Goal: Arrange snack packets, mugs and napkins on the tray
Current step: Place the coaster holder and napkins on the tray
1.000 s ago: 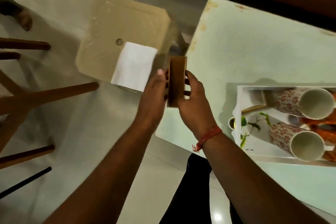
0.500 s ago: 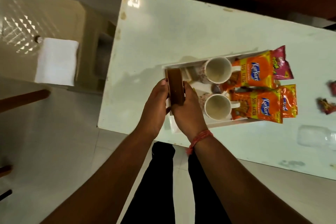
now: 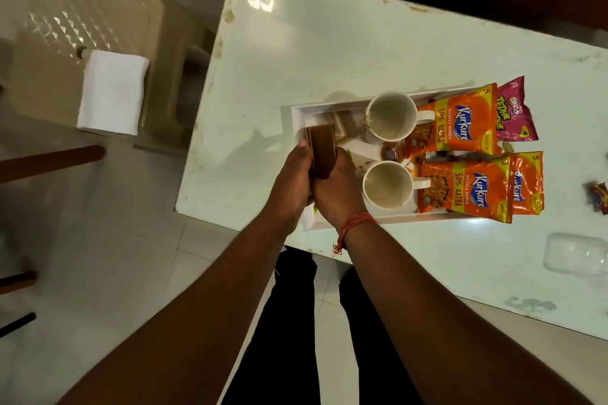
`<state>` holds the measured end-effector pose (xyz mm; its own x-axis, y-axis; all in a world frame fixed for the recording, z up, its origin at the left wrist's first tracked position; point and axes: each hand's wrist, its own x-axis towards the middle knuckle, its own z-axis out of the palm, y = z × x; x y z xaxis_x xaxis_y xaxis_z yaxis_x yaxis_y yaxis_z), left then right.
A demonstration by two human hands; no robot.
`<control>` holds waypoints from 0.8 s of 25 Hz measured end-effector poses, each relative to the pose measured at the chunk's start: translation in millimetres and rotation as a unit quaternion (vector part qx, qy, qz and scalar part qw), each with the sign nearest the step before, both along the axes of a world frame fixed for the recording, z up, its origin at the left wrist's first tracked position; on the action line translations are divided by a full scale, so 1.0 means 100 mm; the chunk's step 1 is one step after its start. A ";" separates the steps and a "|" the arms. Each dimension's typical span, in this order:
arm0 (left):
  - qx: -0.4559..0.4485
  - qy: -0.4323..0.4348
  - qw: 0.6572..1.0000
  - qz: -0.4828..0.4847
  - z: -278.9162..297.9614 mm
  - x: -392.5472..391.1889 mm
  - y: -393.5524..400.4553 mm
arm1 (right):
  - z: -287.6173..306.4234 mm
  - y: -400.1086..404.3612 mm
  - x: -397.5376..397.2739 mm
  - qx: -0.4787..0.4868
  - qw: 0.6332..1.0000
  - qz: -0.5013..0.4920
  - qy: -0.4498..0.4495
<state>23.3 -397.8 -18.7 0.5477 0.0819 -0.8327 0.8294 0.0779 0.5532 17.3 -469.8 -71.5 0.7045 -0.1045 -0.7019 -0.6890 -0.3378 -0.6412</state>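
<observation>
A brown wooden holder (image 3: 91,152), which a second ago was held out over the floor near the plastic stool (image 3: 98,43), has been carried across and is now held over the left end of the white tray (image 3: 297,115). It is clamped between both hands, the left hand (image 3: 289,187) pressed on its left face and the right hand (image 3: 332,194) on its right face. Whether its base already touches the tray floor cannot be told, since the hands hide it. From this it is judged that the holder is about to be set down, and that the napkins are the part left undone: the white napkin stack (image 3: 112,92) lies on the stool, well apart from the tray. Two mugs (image 3: 390,120) stand in the middle of the tray, the nearer one just beside the right hand, and the orange snack packets (image 3: 460,128) overlap the tray's right end, with a pink packet (image 3: 511,112) tucked behind them. Open room is found only in the left end, bounded by the raised rim and the mugs. The tray sits near the table (image 3: 329,52) edge nearest the person, so little margin is left there.
</observation>
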 end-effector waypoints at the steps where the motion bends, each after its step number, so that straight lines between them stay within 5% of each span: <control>1: 0.000 0.002 1.000 0.000 -0.01 0.00 0.00 | -0.02 0.00 -0.01 -0.001 1.000 -0.001 0.002; 6: 0.014 -0.007 1.000 -0.016 -0.06 -0.02 0.07 | 0.06 0.02 -0.02 -0.010 1.000 0.014 0.006; 13: 0.143 -0.111 0.982 0.045 -0.08 0.00 0.44 | 0.55 0.24 0.15 -0.116 0.971 0.118 -0.173; 20: 0.295 -0.146 0.941 0.081 -0.08 0.19 1.78 | 0.53 1.25 0.43 0.007 0.967 0.243 -0.075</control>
<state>42.0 -219.6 -26.9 0.6866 0.5851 -0.4317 0.6385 -0.2012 0.7429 60.0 -344.7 -18.6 0.7622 0.2728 -0.5871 -0.3503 -0.5888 -0.7284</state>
